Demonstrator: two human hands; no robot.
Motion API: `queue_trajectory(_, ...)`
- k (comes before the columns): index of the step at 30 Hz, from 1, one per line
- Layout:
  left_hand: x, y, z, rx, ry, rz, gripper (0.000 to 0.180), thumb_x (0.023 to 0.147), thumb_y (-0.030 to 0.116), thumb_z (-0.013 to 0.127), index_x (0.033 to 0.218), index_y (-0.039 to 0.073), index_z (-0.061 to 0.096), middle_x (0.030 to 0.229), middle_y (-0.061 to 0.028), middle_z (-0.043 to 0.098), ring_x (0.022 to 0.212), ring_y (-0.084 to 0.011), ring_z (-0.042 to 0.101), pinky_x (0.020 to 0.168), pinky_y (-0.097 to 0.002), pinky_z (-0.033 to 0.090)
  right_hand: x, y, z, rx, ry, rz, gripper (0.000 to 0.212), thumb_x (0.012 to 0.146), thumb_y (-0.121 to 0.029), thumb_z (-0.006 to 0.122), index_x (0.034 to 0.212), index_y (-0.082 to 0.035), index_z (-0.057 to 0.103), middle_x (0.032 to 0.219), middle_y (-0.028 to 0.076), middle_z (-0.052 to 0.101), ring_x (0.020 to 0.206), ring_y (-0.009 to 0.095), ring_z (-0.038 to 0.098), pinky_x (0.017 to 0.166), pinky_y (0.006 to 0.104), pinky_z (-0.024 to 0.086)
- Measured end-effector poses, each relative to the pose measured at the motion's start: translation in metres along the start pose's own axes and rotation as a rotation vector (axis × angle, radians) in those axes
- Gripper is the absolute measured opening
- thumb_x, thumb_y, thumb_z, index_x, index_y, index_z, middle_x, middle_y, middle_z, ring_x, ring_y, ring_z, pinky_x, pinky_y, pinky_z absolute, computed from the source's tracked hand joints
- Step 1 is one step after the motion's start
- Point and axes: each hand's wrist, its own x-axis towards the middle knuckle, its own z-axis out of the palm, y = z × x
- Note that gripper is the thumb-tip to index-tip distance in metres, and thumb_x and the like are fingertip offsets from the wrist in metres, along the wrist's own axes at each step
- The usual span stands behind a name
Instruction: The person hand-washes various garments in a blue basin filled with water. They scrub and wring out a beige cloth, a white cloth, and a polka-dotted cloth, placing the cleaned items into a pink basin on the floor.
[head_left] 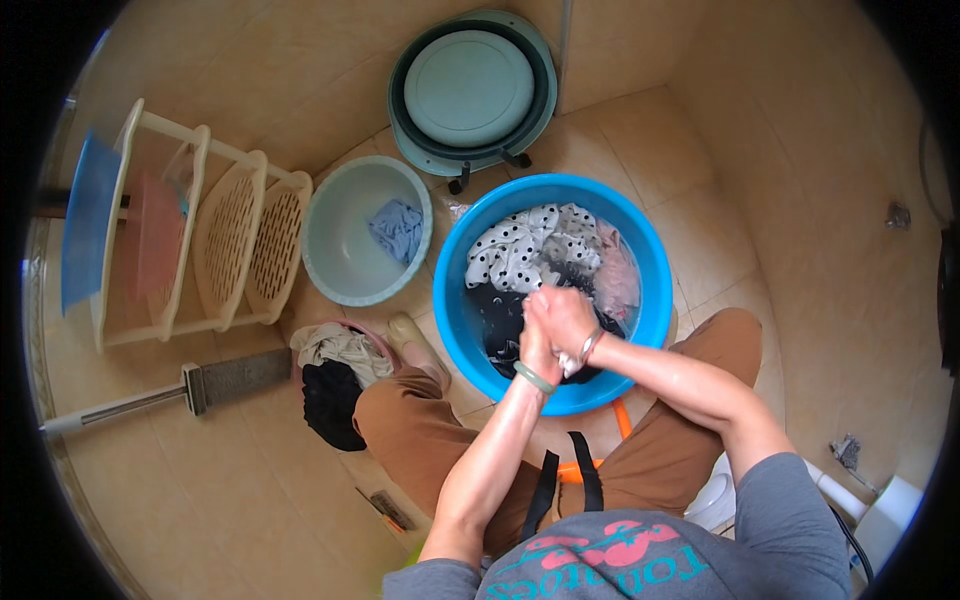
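My left hand (537,338) and my right hand (566,318) are closed together over a blue basin (655,290). A bit of white cloth (570,364) pokes out beneath them by the right wrist; the rest of it is hidden in my grip. Below and around the hands, dark clothing (500,318) lies in the water. Toward the basin's far side sits a white garment with black dots (515,245), and a pink garment (616,275) is bunched at the right. A green bangle circles my left wrist, a silver one my right.
Left of the blue basin stands a pale green basin (330,265) holding a blue cloth (398,230). A folded green tub (470,90) leans against the wall behind. A cream rack (230,235), a long-handled brush (240,380) and a pink basin of laundry (375,345) are at left.
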Motion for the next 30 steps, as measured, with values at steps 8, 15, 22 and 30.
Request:
queue_trajectory(8,-0.024,-0.006,0.023,0.020,0.025,-0.057,0.057,0.098,0.052,0.035,0.134,0.009,0.044,0.128,-0.0058,0.055,0.115,-0.0213,0.054,0.097,-0.0388,0.045,0.005,0.011,-0.006,-0.033,0.006,0.082,0.033,0.090,-0.030,0.049,0.075,-0.003,0.062,0.073,0.025,0.063,0.072,0.044,0.063,0.068,0.0546,0.050)
queue_trajectory(15,-0.037,0.003,0.042,0.147,0.039,-0.088,0.051,0.099,0.047,0.038,0.138,0.014,0.040,0.135,-0.0032,0.050,0.118,-0.0209,0.051,0.094,-0.0373,0.045,0.012,0.027,-0.003,-0.096,0.033,0.098,0.033,0.090,-0.030,0.049,0.075,-0.004,0.063,0.072,0.023,0.063,0.070,0.042,0.063,0.064,0.0536,0.050)
queue_trajectory(22,-0.008,0.009,0.011,-0.109,-0.003,-0.072,0.044,0.096,0.048,0.043,0.120,0.013,0.053,0.112,-0.0055,0.060,0.105,-0.0187,0.058,0.095,-0.0357,0.046,-0.010,-0.006,-0.009,0.040,0.037,-0.042,0.028,0.088,-0.027,0.053,0.075,-0.003,0.059,0.069,0.024,0.060,0.067,0.044,0.060,0.061,0.0530,0.047)
queue_trajectory(30,-0.034,-0.010,0.037,0.243,0.106,-0.194,0.049,0.099,0.051,0.035,0.132,0.016,0.045,0.128,-0.0007,0.054,0.113,-0.0163,0.052,0.090,-0.0390,0.043,0.028,0.042,0.004,-0.191,0.081,0.106,0.031,0.089,-0.028,0.050,0.074,-0.003,0.062,0.072,0.023,0.064,0.068,0.042,0.064,0.062,0.0531,0.051)
